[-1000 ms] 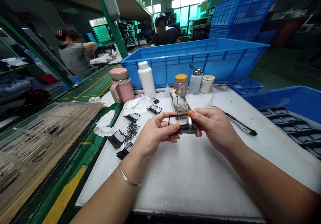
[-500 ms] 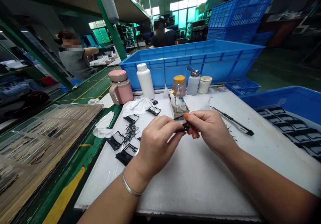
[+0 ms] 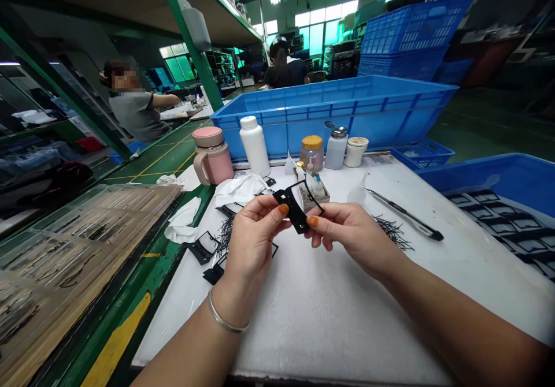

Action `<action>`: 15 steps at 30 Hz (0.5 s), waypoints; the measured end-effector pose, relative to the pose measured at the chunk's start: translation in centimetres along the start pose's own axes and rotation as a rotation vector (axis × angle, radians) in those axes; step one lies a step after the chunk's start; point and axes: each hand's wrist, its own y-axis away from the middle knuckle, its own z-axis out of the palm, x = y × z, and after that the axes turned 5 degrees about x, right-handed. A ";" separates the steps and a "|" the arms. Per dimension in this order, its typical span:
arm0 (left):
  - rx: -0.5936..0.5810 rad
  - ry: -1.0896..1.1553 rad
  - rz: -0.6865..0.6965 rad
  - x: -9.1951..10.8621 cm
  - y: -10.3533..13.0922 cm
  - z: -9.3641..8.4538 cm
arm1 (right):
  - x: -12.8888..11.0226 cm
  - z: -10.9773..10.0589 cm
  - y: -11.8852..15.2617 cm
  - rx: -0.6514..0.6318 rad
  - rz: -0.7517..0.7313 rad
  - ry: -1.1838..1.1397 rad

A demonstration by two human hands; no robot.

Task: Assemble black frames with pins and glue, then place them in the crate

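A black plastic frame is held up over the white work surface, its broad side toward me and its thin open loop tilted away. My left hand pinches its left end between thumb and fingers. At its lower right end, my right hand grips it the same way. Left of my left hand lie more black frames and a pile of thin black strips. More thin strips lie beyond my right hand, near tweezers or a knife-like black tool.
Behind the hands stand a small box of bottles, a pink mug, a white bottle and a large blue crate. At right, a blue bin holds many black frames. Two people sit farther back.
The black frame has been turned from edge-on to show its broad side and loop. My left hand has rotated and shifted left; the view has moved slightly, showing more strips at right.
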 end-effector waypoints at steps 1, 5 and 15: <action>-0.018 -0.019 -0.007 0.0 0.0 0.0 | 0.0 -0.1 0.0 0.014 -0.007 -0.002; -0.122 -0.151 -0.012 0.1 0.0 -0.2 | -0.2 -0.7 -0.1 0.104 -0.002 0.016; -0.332 -0.418 -0.061 0.2 -0.1 -0.5 | -0.9 -1.2 0.0 0.158 -0.037 0.239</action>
